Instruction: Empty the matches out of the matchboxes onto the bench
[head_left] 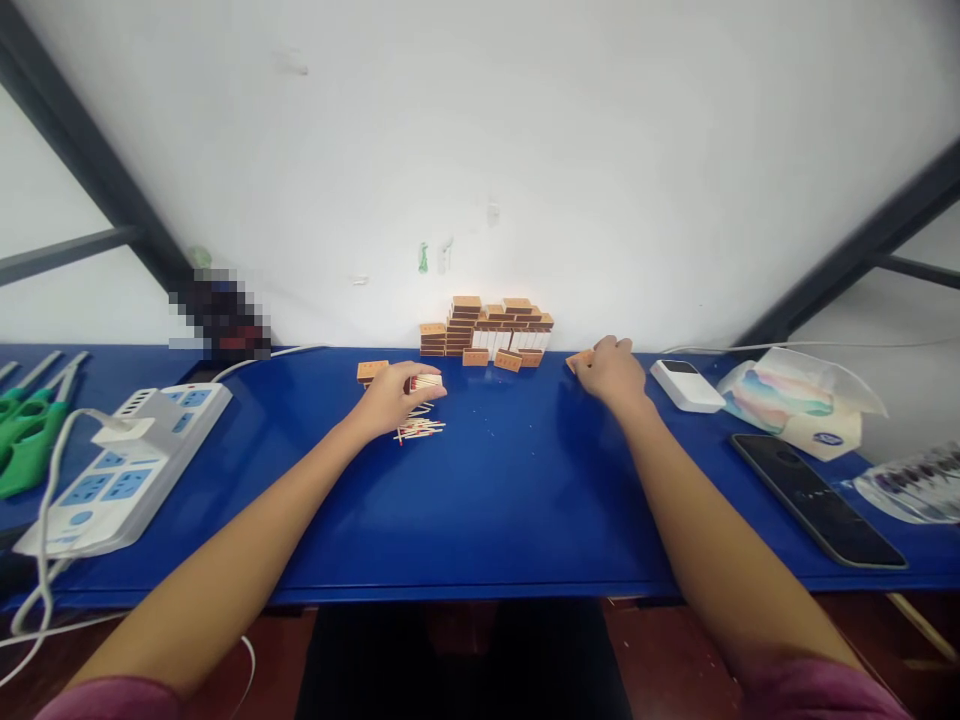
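A: Fingers (420, 385) of left hand (394, 398): curled around a bundle of matches (426, 381), red tips toward the left. Fingers of right hand (611, 372): bent down over a loose matchbox (579, 358), touching it at least; full grip not confirmable, palm hides the contact.

B: Handling of the matches?

A: Judged light, thin, stiff but easily snapped; apt to slip out of a loose bundle. Best pinched mid-length, clear of the tips. More spilled matches (420, 430) flat on the bench (510, 480), directly below the left hand, nearer the viewer than the stack of matchboxes (487, 330).

B: And the matchbox?

A: Light card, crushable under pressure. Best taken across the short sides, thumb opposite forefinger. Located right of the stack, at its foot, partly under the right fingertips.

B: Anything else near the stack?

A: One single matchbox (373, 370) left of the stack, just beyond the left hand. White device (687, 384) further right, apart from the right hand.
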